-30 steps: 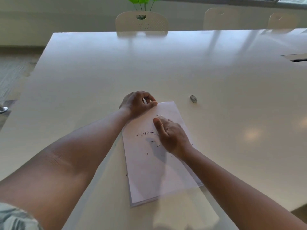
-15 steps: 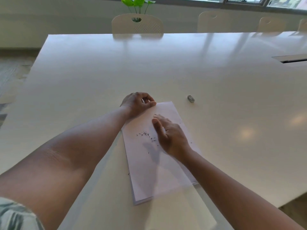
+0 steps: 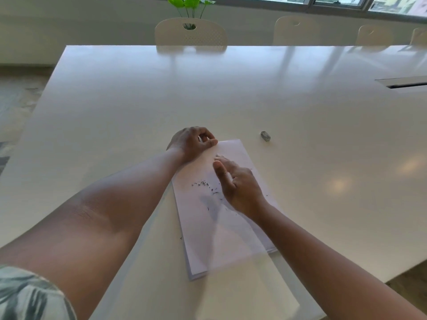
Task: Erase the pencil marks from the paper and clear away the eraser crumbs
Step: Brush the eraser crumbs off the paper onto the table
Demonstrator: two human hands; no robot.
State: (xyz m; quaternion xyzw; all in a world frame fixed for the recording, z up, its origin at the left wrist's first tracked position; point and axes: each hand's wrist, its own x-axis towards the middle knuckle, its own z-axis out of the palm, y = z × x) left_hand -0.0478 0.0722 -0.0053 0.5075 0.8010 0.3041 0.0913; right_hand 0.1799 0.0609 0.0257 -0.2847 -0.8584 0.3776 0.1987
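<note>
A white stack of paper (image 3: 215, 234) lies on the white table (image 3: 161, 100), angled toward the upper left. Dark eraser crumbs (image 3: 203, 184) are scattered across its upper middle. My left hand (image 3: 191, 143) presses on the paper's top left corner with its fingers curled and its thumb flat on the sheet. My right hand (image 3: 238, 183) stands on its edge over the paper just right of the crumbs, fingers together and empty. A small grey eraser (image 3: 265, 136) lies on the table beyond the paper's top right corner, apart from both hands.
Several cream chairs (image 3: 190, 32) stand along the table's far edge, with a green plant (image 3: 188, 3) behind them. A cable slot (image 3: 406, 83) is set into the table at the far right. The table's near right edge drops to the floor.
My right hand has slid a little up and left across the paper, tilting onto its edge, and the crumbs have gathered closer together left of it. My left hand stays on the corner.
</note>
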